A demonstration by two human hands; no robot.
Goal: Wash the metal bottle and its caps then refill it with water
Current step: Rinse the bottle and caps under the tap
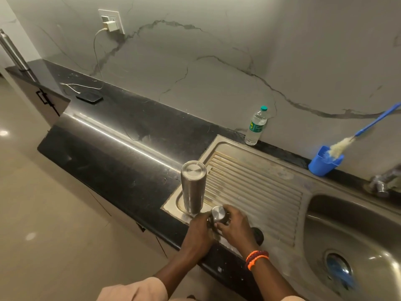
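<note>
Currently a metal cap (218, 214) is held between both hands: left hand (200, 230) curled around its lower dark part, right hand (235, 227) fingers pinched on its side. The metal bottle (193, 187) is stood upside down, long axis vertical, just beyond the left hand's fingers on the drainboard (256, 187); the left hand is nearer to it. A second dark cap (258, 235) lies just beside the right hand. The basin (325, 224) and tap (382, 183) are well off to the right hand's side, so rinsing is judged a rightward carry.
</note>
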